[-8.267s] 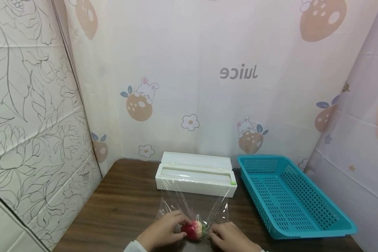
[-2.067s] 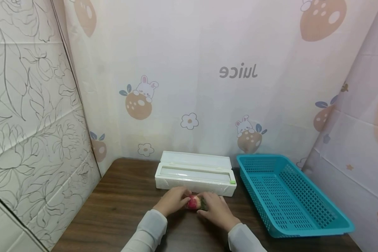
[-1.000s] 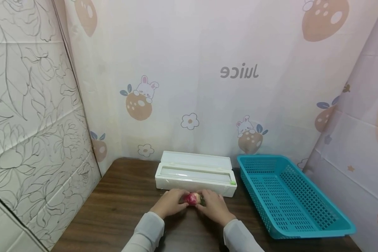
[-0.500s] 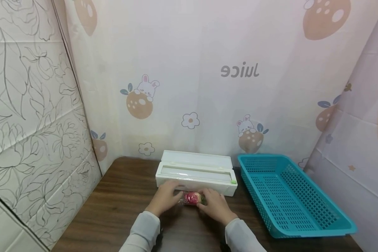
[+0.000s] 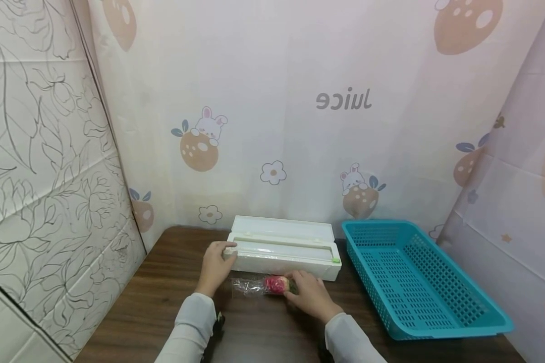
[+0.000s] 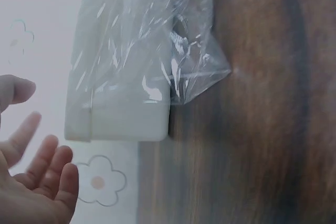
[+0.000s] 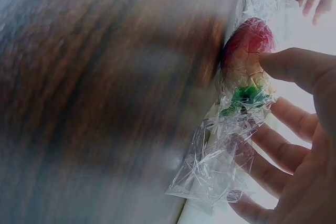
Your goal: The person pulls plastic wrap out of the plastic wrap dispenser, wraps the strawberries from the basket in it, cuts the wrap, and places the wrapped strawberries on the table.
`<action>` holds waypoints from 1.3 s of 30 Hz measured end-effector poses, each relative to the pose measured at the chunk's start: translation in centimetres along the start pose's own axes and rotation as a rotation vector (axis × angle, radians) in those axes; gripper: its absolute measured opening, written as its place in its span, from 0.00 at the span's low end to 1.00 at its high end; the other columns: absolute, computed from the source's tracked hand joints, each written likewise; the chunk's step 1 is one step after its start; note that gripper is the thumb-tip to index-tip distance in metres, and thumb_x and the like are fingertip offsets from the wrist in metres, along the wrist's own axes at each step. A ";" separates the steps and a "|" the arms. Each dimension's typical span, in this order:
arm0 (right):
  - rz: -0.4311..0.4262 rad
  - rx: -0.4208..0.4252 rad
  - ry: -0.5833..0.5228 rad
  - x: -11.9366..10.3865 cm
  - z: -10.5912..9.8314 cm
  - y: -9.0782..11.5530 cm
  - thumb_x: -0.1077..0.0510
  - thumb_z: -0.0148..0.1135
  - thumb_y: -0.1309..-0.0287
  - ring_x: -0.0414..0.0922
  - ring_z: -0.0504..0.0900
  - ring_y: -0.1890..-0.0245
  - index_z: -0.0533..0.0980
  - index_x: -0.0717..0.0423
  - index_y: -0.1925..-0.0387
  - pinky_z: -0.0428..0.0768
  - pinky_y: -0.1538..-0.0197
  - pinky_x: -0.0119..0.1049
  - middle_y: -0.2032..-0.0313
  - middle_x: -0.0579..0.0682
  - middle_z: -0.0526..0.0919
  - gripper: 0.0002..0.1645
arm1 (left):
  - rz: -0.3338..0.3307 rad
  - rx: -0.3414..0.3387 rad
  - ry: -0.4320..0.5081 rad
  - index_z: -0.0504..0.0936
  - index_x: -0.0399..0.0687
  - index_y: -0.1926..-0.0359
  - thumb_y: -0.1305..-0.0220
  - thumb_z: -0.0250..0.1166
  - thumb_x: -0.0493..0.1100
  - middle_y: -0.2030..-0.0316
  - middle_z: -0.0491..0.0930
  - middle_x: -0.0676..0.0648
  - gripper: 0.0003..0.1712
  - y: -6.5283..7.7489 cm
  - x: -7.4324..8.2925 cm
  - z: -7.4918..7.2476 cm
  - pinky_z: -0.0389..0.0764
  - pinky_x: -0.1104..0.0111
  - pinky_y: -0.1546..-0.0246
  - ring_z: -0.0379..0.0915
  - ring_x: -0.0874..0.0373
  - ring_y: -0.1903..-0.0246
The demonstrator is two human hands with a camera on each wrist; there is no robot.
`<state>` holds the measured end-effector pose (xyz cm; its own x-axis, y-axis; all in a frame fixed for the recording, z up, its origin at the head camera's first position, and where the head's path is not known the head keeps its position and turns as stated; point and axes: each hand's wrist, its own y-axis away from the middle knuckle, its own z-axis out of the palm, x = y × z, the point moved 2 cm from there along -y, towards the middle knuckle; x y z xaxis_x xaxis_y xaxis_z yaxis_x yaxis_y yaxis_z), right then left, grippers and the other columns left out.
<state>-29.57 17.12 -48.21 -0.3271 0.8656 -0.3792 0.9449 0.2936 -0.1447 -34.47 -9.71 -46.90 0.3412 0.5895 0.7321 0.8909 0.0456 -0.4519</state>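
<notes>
One grip (image 5: pixel 312 297), the right, holds wrapped fruit (image 5: pixel 276 285) by its leafy end, probably steadying it; loose film (image 5: pixel 247 286) trails leftward. Left grip (image 5: pixel 214 266) wide, empty, at left end of white box (image 5: pixel 283 262). Teal basket (image 5: pixel 404 285) right of both, likely aside for working room.

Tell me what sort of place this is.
Probably a small indoor work corner, perhaps set up for filming: a wooden table stands in front of a fruit-print sheet, with a flower-print sheet closing off the left side.
</notes>
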 end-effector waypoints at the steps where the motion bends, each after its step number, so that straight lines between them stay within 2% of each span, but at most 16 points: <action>1: 0.001 -0.001 -0.002 0.0 0.0 0.0 0.48 0.73 0.43 0.54 0.78 0.47 0.77 0.52 0.47 0.72 0.46 0.63 0.51 0.51 0.81 0.25 | -0.037 0.004 0.014 0.83 0.39 0.48 0.36 0.69 0.41 0.49 0.77 0.37 0.18 -0.2 -0.3 -0.1 0.76 0.48 0.48 0.73 0.42 0.50; 6: -0.002 -0.003 -0.003 0.0 -0.1 0.2 0.48 0.73 0.42 0.55 0.78 0.46 0.77 0.52 0.47 0.71 0.46 0.65 0.50 0.52 0.81 0.25 | -0.193 -0.048 0.041 0.75 0.35 0.37 0.33 0.68 0.51 0.44 0.74 0.33 0.31 -1.0 -1.5 -0.3 0.75 0.47 0.44 0.73 0.40 0.46; 9: -0.006 0.002 0.000 0.1 -0.1 0.2 0.48 0.72 0.42 0.54 0.78 0.47 0.77 0.52 0.47 0.72 0.46 0.63 0.51 0.51 0.81 0.24 | -0.244 -0.085 0.067 0.73 0.35 0.36 0.33 0.67 0.54 0.43 0.73 0.33 0.34 -1.2 -2.0 -0.1 0.76 0.48 0.45 0.74 0.40 0.46; 14: -0.008 -0.004 -0.008 0.2 0.0 0.1 0.48 0.72 0.42 0.53 0.78 0.48 0.77 0.51 0.47 0.72 0.47 0.62 0.51 0.50 0.81 0.24 | -0.303 -0.094 0.118 0.72 0.35 0.35 0.34 0.68 0.56 0.43 0.75 0.34 0.37 -1.2 -2.9 0.6 0.79 0.51 0.46 0.76 0.41 0.46; 19: -0.004 -0.006 -0.006 0.3 -0.1 0.1 0.47 0.73 0.43 0.53 0.78 0.48 0.78 0.50 0.48 0.72 0.46 0.63 0.52 0.50 0.81 0.23 | -0.304 -0.092 0.150 0.71 0.33 0.35 0.34 0.69 0.52 0.44 0.76 0.33 0.36 -1.1 -3.3 0.8 0.80 0.52 0.49 0.77 0.40 0.46; 26: 0.001 0.015 0.002 0.4 -0.1 0.2 0.47 0.73 0.43 0.53 0.78 0.48 0.78 0.48 0.49 0.71 0.45 0.64 0.53 0.49 0.82 0.22 | -0.313 -0.100 0.179 0.71 0.35 0.33 0.34 0.69 0.51 0.42 0.74 0.32 0.36 -1.0 -3.2 0.9 0.78 0.50 0.45 0.75 0.39 0.44; 31: 0.018 0.075 0.019 0.9 -0.5 0.4 0.50 0.73 0.44 0.52 0.79 0.47 0.80 0.49 0.48 0.74 0.46 0.59 0.50 0.49 0.83 0.22 | -0.325 -0.099 0.199 0.71 0.36 0.33 0.34 0.69 0.51 0.41 0.74 0.32 0.36 -0.9 -3.7 1.1 0.78 0.50 0.45 0.74 0.38 0.43; 35: 0.026 0.122 0.016 1.3 -1.6 0.7 0.55 0.72 0.44 0.51 0.79 0.45 0.80 0.50 0.48 0.74 0.44 0.58 0.49 0.49 0.83 0.20 | -0.338 -0.094 0.219 0.71 0.36 0.33 0.34 0.69 0.52 0.40 0.74 0.32 0.36 -0.9 -3.9 1.1 0.78 0.50 0.45 0.73 0.38 0.42; 39: 0.034 0.184 0.018 1.9 -3.0 1.1 0.56 0.71 0.42 0.47 0.81 0.50 0.81 0.50 0.50 0.79 0.47 0.51 0.53 0.47 0.84 0.17 | -0.346 -0.093 0.227 0.71 0.37 0.32 0.34 0.69 0.53 0.40 0.73 0.32 0.37 -1.0 -4.1 1.1 0.77 0.49 0.44 0.73 0.38 0.42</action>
<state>-29.13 20.25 -46.35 -0.2930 0.8815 -0.3703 0.9364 0.1862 -0.2976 -37.05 -11.27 -49.98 0.0656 0.3593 0.9309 0.9842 0.1304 -0.1197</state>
